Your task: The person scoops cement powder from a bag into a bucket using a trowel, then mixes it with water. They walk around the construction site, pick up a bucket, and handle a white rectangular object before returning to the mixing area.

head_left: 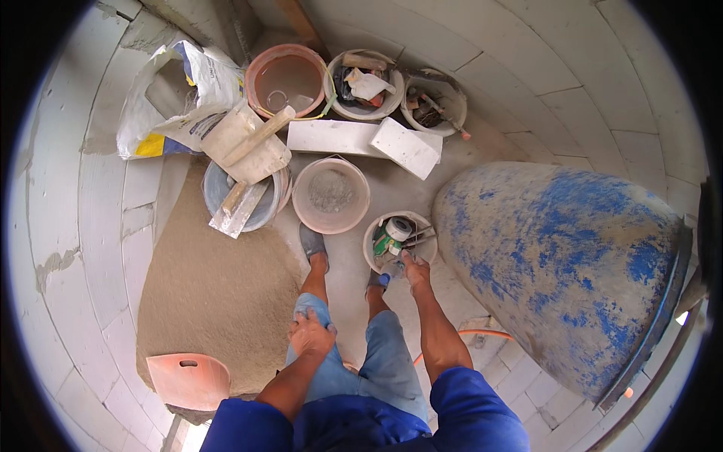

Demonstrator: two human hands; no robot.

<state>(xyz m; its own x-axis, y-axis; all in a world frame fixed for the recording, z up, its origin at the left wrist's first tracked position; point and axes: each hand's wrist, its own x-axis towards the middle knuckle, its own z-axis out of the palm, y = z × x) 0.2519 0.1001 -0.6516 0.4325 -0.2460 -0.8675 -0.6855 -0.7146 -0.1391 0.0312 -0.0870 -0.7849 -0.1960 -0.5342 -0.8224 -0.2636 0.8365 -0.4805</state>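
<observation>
My right hand [417, 271] is at the near rim of a small round bucket [368, 248] and grips what looks like a clear plastic bottle [397, 265] with a blue cap. The cap points down and left. Inside the bucket sit a green and white container [390, 240] and several thin metal tools, partly hidden. My left hand [312, 333] rests on my left knee with its fingers spread and holds nothing. Just ahead of my feet stands a pale bucket [330, 192] with grey powder or dry mix at its bottom.
A large blue, mortar-caked drum [542, 260] lies to the right. Left are a sand-coloured heap [220, 282], a pink plastic scoop [189, 381] and a trowel [240, 212] on a bucket. Behind stand a water bucket [288, 82], an opened sack [169, 107] and white blocks [333, 137].
</observation>
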